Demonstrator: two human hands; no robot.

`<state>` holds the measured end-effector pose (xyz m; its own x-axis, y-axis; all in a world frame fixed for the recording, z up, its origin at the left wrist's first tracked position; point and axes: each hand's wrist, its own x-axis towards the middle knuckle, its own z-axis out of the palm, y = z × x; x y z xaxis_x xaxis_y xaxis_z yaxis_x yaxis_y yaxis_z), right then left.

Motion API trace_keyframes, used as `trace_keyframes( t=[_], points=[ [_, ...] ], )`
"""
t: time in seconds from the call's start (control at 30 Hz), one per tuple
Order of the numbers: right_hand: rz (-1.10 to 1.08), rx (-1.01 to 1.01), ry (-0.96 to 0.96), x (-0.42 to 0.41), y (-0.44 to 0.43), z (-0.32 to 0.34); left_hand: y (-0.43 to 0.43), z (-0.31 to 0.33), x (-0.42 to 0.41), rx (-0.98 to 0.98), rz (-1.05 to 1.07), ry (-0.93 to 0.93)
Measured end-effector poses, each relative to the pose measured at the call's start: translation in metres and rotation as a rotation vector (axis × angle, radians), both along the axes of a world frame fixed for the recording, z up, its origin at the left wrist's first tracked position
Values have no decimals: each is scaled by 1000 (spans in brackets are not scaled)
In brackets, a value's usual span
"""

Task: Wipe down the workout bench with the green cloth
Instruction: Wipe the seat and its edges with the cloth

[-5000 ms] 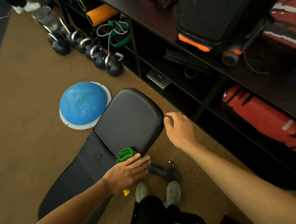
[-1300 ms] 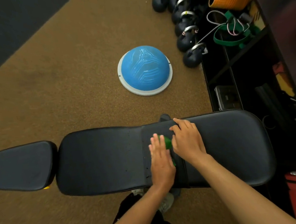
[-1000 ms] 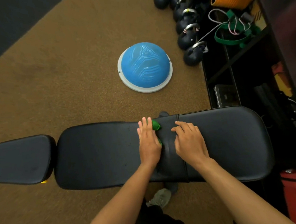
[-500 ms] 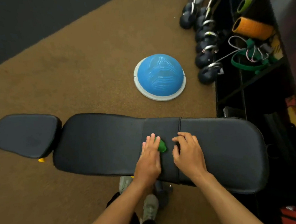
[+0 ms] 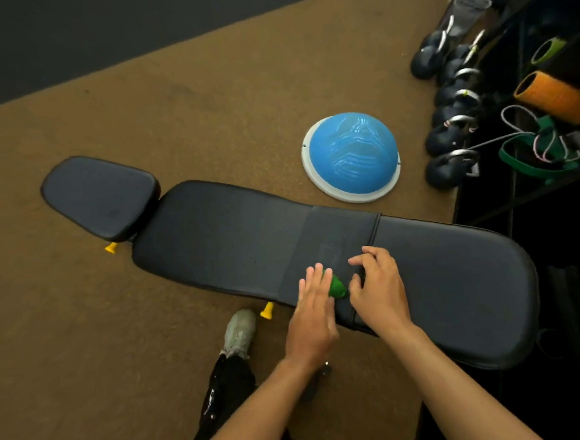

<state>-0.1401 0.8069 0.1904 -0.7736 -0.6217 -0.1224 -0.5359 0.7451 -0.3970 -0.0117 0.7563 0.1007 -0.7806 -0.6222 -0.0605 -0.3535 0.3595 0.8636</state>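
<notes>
Green cloth [image 5: 336, 287]: lying bunched on the black bench pad, mostly hidden under the left hand; only a small green lump is peeking out between the two hands.
Left hand [image 5: 312, 316]: pressing flat on the cloth with fingers stretched out together, palm down; it is pinning the cloth rather than closing around it.
Right hand [image 5: 380, 290]: resting on the pad just right of the cloth, fingers curled loosely, fingertips touching the pad; whether the thumb is touching the cloth cannot be told.
Workout bench [image 5: 221, 240]: lying flat beneath both hands, its long pad stretching away to either side of them; a seam is running across it just beyond the right hand, and the separate smaller pad [image 5: 100, 195] is sitting far off to the left.
Blue dome trainer [image 5: 352, 157]: sitting on the brown floor beyond the hands, past the bench.
Kettlebells [image 5: 450, 170]: standing in a row further right of the dome, beside dark shelving.
Shoe [image 5: 238, 331]: standing on the floor left of the left wrist.
</notes>
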Motion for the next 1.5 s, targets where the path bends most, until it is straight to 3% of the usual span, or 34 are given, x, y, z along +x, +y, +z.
trace_keyframes(
  t=[0.23,0.33,0.47,0.67,0.83,1.1,1.3,1.5],
  points=[
    [256,189,157,18,-13,-9,-31,-12,16,198,288,-191],
    [244,150,93,24,-25,-14,-3,5,19,117,206,-113],
    [159,25,59,15,-37,-14,21,13,18,151,134,-55],
    [133,22,144,-11,-54,-15,-28,-5,18,-379,72,-79],
    [163,145,145,-20,-80,-28,-59,-8,-10,-178,178,-151],
    [110,60,193,-48,-113,-41,-135,-33,-88,-196,215,-158],
    [119,108,200,-55,-132,-61,-208,-70,-149,-240,251,-198],
    [105,193,163,-59,-150,-79,-274,-107,-140,-280,223,-276]
  ],
)
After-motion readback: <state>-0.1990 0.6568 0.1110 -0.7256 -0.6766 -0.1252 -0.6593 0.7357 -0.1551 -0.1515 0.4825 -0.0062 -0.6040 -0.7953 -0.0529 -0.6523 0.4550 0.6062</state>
